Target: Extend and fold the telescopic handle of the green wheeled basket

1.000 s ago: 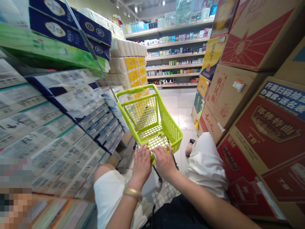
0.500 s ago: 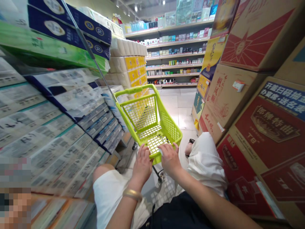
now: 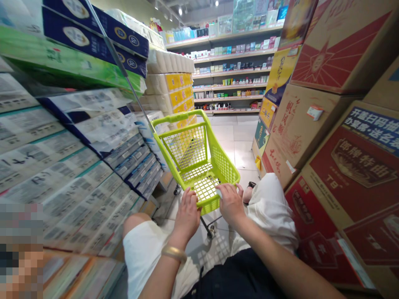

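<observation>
Here left hand [image 3: 187,218] and right hand [image 3: 230,203] grip the lime-green shopping cart [image 3: 183,145].

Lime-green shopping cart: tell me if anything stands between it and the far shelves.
Nothing visible does. The floor tiles ahead of the lime-green shopping cart look open up to the far shelves. The packs of tissue and cardboard cartons line the aisle's sides without crossing it.
</observation>
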`<state>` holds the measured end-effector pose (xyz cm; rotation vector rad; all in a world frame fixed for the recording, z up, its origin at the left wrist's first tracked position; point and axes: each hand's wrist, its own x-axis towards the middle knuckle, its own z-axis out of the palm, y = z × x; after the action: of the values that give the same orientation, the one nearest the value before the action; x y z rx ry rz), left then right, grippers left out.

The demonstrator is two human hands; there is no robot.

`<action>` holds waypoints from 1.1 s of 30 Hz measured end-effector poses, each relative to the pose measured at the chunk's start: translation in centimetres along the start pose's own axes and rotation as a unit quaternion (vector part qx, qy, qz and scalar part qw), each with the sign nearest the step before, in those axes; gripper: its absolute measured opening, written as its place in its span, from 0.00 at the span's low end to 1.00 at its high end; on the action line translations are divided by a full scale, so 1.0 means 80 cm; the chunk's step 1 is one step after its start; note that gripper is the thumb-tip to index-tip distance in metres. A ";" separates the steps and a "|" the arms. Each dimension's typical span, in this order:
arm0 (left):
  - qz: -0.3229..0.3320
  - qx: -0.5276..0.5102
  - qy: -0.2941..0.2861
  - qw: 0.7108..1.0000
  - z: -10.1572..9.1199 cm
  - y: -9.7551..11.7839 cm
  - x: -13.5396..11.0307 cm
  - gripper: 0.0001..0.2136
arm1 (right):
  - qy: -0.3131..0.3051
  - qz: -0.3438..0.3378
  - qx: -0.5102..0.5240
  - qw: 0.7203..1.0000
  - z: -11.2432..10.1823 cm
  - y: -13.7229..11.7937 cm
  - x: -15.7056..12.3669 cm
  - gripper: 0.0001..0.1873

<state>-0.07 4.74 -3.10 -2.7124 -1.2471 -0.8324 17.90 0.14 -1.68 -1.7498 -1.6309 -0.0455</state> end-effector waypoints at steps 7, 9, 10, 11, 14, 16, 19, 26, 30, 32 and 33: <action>0.016 0.015 0.002 1.000 0.002 -0.007 -0.003 0.14 | -0.062 -0.087 0.043 0.993 0.021 -0.054 -0.011 0.20; 0.016 0.016 -0.001 1.000 0.000 -0.007 -0.003 0.13 | -0.063 -0.076 0.043 0.994 0.015 -0.041 -0.007 0.20; 0.015 0.015 -0.003 1.000 -0.001 -0.007 -0.002 0.12 | -0.057 -0.065 0.038 0.995 0.010 -0.030 -0.004 0.20; 0.013 0.014 -0.005 1.000 -0.003 -0.006 -0.002 0.12 | -0.047 -0.051 0.032 0.997 0.005 -0.018 -0.001 0.20; 0.009 0.011 -0.006 1.000 -0.004 -0.003 0.000 0.12 | -0.011 -0.013 0.012 1.000 -0.008 0.015 0.006 0.22; 0.007 0.009 -0.004 1.000 -0.004 -0.001 0.001 0.12 | 0.006 0.000 0.008 1.000 -0.010 0.020 0.007 0.22; 0.002 0.006 0.002 1.000 -0.001 -0.001 0.000 0.12 | 0.001 -0.013 0.011 1.000 0.001 -0.003 0.001 0.20; 0.009 0.014 -0.001 1.000 -0.003 -0.005 -0.002 0.13 | -0.051 -0.101 0.043 0.993 0.017 -0.037 -0.007 0.20; 0.006 0.011 0.001 1.000 -0.006 -0.001 -0.001 0.12 | -0.011 -0.052 0.021 0.998 0.003 0.004 0.004 0.21; 0.001 0.008 0.004 1.000 -0.005 0.002 0.000 0.12 | 0.007 -0.029 0.014 0.999 -0.001 0.013 0.007 0.21; -0.003 0.005 0.006 1.000 -0.004 0.003 0.001 0.12 | 0.009 -0.023 0.013 1.000 0.000 0.012 0.006 0.21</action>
<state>-0.03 4.52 -2.75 -2.6943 -1.2530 -0.8390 18.85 0.63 -1.88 -1.6881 -1.6510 -0.0616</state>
